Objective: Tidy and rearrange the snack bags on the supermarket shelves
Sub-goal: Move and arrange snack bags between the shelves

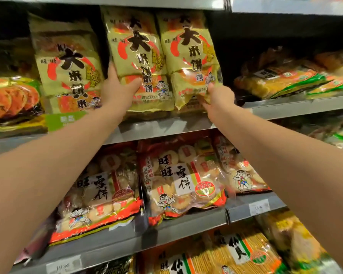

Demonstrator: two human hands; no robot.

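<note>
Three yellow-green rice cracker bags stand upright in a row on the upper shelf [166, 127]. My left hand [117, 89] grips the lower left side of the middle bag [139, 56], thumb across its front. My right hand [218, 99] pinches the lower right corner of the right bag [188, 54]. The left bag [67, 64] stands apart from both hands, leaning slightly.
An orange-and-green cracker bag [12, 97] sits at far left. Flat-lying bags [281, 80] fill the upper shelf at right, past a dark gap. The shelf below holds red-and-clear snow cracker bags [182, 180]. Lower down lie yellow cracker bags [242, 254]. Price tags [258, 207] line the shelf edges.
</note>
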